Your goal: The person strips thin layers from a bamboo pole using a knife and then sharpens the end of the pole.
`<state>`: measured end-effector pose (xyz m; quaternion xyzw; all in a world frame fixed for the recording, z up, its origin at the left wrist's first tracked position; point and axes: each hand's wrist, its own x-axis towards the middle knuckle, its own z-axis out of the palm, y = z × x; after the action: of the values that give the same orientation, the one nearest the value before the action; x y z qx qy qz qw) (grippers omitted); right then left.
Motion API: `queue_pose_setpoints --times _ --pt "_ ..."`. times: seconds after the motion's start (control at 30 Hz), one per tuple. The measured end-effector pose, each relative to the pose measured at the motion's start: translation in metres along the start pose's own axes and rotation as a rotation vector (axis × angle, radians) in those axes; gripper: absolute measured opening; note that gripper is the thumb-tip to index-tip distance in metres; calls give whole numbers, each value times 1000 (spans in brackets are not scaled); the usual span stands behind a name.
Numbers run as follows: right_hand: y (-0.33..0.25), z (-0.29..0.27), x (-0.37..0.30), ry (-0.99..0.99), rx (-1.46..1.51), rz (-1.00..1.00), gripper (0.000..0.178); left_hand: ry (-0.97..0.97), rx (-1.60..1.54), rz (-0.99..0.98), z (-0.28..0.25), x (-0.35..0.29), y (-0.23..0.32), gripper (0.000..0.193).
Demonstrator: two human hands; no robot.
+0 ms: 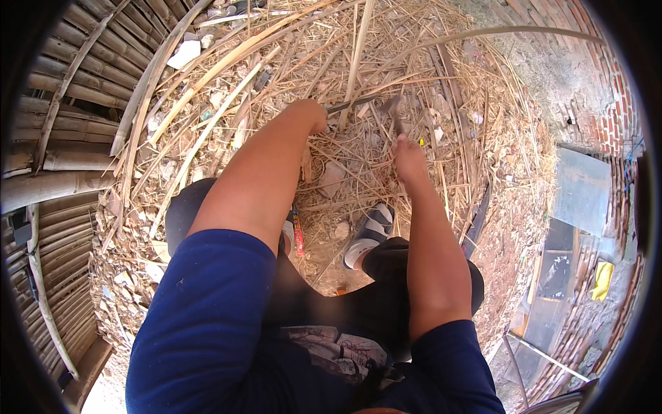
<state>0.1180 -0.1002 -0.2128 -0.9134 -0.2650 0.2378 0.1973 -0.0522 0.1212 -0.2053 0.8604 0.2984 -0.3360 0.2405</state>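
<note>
Looks steeply down from the head through a fisheye lens; sits close above blue shirt [200,310], farther from strewn ground [517,207]; spans bamboo wall [62,265] left to brick wall [614,121] right.

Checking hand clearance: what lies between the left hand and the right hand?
Head view: not bare. A dark strip extends from beside the left hand; below it, loose straw litters the ground toward the right hand.
</note>
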Motion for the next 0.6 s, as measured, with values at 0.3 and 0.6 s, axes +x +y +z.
queue_pose_setpoints --times 0.3,0.6 --pt "-13 34 -33 216 -10 -189 47 103 -7 63 14 9 7 40" --pt "-32 18 -20 216 128 -217 47 73 -22 49 24 22 2 39"
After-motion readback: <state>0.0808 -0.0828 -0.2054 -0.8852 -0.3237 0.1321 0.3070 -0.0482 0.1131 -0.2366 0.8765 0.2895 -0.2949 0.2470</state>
